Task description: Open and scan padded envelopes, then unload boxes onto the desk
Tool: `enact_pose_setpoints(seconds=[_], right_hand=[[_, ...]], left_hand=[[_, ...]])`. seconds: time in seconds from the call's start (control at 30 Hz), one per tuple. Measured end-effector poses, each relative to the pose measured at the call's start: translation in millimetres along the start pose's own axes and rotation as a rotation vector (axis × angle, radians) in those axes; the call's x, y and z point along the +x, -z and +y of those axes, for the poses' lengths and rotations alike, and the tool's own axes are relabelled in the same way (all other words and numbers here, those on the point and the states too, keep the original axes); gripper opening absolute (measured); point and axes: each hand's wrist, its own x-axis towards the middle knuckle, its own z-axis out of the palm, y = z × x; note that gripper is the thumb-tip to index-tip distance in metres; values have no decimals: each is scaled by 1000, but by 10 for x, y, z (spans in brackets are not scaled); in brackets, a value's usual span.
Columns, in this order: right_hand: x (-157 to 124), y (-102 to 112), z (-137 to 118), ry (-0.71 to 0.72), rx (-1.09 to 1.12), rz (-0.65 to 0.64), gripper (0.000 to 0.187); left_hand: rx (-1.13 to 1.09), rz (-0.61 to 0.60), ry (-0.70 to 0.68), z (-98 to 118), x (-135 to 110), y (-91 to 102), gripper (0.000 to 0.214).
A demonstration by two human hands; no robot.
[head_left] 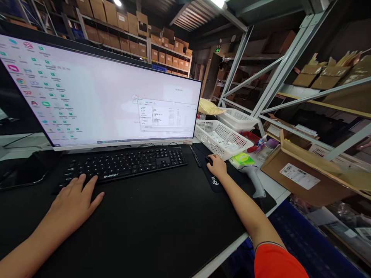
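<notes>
My left hand lies with fingers spread at the front left edge of a black keyboard, its fingertips by the lowest keys. Over a small black computer mouse curls my right hand, on a dark mouse pad with white lettering. Most of the mouse is hidden under the fingers. Behind the keyboard stands a wide monitor, showing a desktop with many icons and a file window at its lower right. Between keyboard and mouse pad lies a dark pen.
A white perforated basket with papers stands right of the monitor. Near it are a green-and-white packet and a grey handheld scanner. An open cardboard box sits at the table's right edge. Metal racks rise behind.
</notes>
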Motion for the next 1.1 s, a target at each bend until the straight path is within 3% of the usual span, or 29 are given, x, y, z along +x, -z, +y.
enact_pose_setpoints(seconds=[1.1], right_hand=[[1, 4, -19, -18, -27, -21, 43]], left_hand=[[3, -10, 12, 29, 32, 51, 95]])
